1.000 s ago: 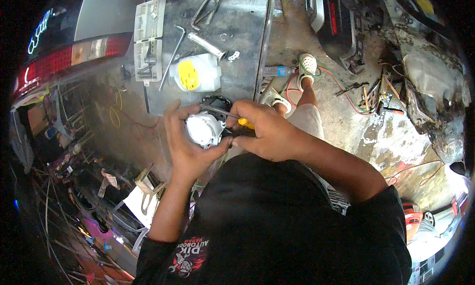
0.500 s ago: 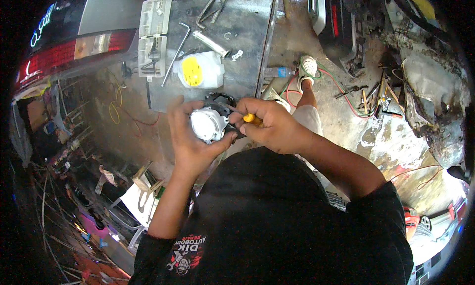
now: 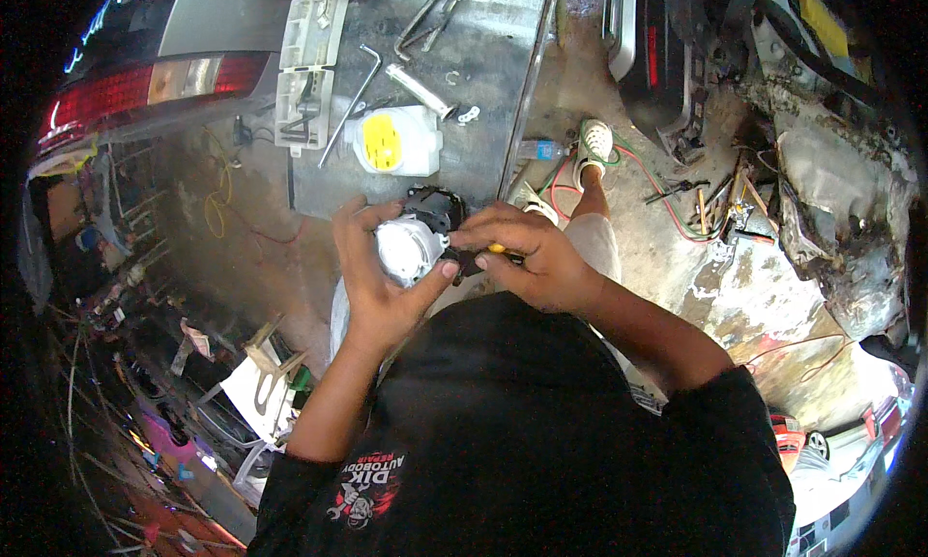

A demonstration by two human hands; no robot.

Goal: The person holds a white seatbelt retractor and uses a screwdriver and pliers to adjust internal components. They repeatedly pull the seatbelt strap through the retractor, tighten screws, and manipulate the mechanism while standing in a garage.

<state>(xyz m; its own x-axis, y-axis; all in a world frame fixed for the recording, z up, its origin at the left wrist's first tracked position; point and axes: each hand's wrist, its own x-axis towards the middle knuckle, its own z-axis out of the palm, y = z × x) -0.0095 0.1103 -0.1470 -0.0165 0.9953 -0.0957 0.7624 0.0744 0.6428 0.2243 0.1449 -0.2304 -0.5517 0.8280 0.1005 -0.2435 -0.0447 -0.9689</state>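
Note:
My left hand [image 3: 372,291] is wrapped round a white, round-faced part [image 3: 410,249], its thumb along the near side and its fingers on the far left. Behind the white piece sits a black housing [image 3: 440,204], apparently joined to it. At its right side, my right hand [image 3: 541,257] pinches a small screwdriver with a yellow handle [image 3: 497,249]. The fingertips are close against the part's edge, and they hide the screwdriver's tip.
On the metal worktop [image 3: 387,188] beyond lie a white plastic bottle with a yellow label [image 3: 396,142], a bent bar [image 3: 350,108], a metal tube [image 3: 420,90] and a grey tray [image 3: 304,108]. A plastic bottle [image 3: 544,149] and hoses [image 3: 657,192] are on the floor at right.
My right hand has tilted the screwdriver, so less of its yellow handle and shaft shows. More of the black housing is visible. My left hand keeps its hold on the part.

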